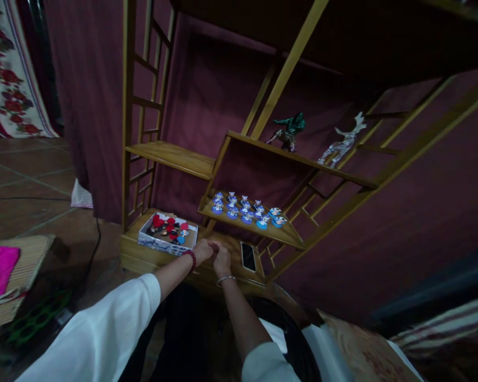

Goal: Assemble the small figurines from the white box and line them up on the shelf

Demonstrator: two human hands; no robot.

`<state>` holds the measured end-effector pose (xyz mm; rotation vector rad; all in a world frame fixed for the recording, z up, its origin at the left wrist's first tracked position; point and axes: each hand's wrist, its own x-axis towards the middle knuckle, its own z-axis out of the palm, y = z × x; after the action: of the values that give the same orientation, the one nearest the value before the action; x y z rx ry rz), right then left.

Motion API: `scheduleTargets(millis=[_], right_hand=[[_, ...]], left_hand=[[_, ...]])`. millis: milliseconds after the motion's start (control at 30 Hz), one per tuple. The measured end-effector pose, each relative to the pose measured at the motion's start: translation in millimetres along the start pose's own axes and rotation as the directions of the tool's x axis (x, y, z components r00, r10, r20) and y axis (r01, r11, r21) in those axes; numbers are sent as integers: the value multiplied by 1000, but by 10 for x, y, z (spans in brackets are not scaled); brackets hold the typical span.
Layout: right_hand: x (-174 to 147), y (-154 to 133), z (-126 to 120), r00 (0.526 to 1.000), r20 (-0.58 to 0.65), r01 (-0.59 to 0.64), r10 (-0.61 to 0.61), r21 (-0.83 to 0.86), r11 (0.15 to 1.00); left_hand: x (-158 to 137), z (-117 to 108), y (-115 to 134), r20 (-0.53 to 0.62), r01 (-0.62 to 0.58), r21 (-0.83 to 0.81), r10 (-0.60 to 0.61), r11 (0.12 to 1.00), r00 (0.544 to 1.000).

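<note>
My left hand (203,251), with a red bead bracelet at the wrist, meets my right hand (222,259) above the lowest board of a wooden shelf unit. Both hands have curled fingers pressed close together; whatever lies between them is hidden. Just left of them stands an open cardboard box (159,244) with several small figurines (169,228) in red, black and blue. Up on the slanted middle shelf (290,235), rows of small blue-and-white figurines (246,208) stand upright. A dark phone (248,257) lies flat to the right of my hands.
On the upper shelf stand a green-caped figure (291,130) and a clear deer statuette (344,140). Wooden posts and lattice sides frame the unit. A woven mat (32,254) with pink cloth (0,270) is at the left; a black cable (97,244) runs along the floor.
</note>
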<state>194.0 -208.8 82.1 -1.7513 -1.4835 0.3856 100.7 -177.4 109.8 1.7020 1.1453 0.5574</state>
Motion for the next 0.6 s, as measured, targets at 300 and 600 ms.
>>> scheduleTargets(millis=[300, 600], right_hand=[[162, -99, 568, 985, 129, -107, 118, -91, 990], [414, -98, 879, 966, 232, -86, 118, -144, 986]], left_hand=[[121, -329, -474, -62, 134, 87, -128, 987, 990], [364, -567, -776, -53, 114, 211, -106, 971, 993]])
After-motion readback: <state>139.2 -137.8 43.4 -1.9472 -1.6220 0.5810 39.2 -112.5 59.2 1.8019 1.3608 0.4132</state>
